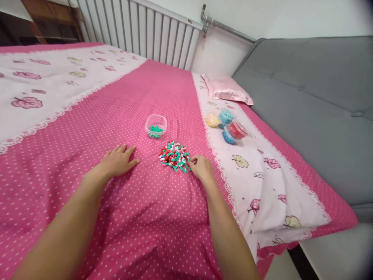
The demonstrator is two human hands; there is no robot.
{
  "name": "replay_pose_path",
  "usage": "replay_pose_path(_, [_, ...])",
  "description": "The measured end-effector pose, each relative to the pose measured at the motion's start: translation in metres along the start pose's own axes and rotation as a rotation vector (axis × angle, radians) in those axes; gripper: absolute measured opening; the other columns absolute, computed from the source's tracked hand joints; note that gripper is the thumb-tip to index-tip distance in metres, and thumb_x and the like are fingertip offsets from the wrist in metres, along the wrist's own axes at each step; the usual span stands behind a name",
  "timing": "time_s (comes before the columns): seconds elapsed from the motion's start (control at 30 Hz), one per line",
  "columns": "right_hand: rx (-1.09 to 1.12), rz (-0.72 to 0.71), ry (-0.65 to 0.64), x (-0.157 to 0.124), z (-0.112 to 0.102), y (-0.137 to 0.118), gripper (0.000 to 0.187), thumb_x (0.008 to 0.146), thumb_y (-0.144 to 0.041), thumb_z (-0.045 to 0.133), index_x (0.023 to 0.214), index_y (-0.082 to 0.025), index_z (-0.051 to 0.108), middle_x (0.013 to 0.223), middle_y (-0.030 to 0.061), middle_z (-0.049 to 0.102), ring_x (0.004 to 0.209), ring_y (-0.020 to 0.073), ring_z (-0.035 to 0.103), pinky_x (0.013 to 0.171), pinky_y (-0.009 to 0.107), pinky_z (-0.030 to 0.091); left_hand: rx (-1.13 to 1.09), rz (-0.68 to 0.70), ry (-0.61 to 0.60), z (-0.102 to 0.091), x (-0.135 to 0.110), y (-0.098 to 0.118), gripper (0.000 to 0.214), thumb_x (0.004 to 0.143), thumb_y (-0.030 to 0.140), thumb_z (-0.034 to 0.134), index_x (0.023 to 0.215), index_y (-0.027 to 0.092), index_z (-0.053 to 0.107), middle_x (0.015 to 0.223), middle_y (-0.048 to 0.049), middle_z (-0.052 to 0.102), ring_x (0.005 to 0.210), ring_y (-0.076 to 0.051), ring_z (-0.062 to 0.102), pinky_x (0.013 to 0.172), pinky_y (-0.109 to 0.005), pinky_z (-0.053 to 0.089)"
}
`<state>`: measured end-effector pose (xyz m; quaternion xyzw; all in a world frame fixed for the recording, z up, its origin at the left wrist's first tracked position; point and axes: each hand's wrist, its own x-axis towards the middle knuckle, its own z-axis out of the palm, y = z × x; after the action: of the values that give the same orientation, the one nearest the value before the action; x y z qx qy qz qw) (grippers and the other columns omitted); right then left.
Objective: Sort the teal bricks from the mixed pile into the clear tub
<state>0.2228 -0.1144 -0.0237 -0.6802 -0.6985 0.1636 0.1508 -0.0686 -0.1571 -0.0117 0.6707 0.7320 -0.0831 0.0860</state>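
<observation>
The mixed pile of small pieces (175,156), its bits pointing every way, is lying on the bed (145,217) just left of the right hand (202,167), the nearer of the 2, whose grip is bunching at the pile's edge, whether pinching any I cannot tell, while the left hand (118,161) is resting spread farther off.

Home bedroom, bed (163,83), pillow (227,88), radiator (142,29)

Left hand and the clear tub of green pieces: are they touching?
Apart. The head view shows dotted pink fabric between the left hand and the tub.
</observation>
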Motion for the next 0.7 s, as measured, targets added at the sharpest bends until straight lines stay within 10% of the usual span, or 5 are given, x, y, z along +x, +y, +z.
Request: replay_pose_path(0.7, [0.100, 0.036, 0.011, 0.007, -0.008, 0.013, 0.015, 0.081, -0.020, 0.050, 0.083, -0.018, 0.065, 0.078, 0.0026, 0.069, 0.072, 0.0144, 0.061, 0.065, 0.023, 0.040, -0.030, 0.013, 0.043, 0.005, 0.002, -0.004, 0.068, 0.087, 0.048, 0.036, 0.145, 0.013, 0.029, 0.149, -0.0200, 0.031, 0.137, -0.034, 0.029, 0.108, -0.047, 0.027])
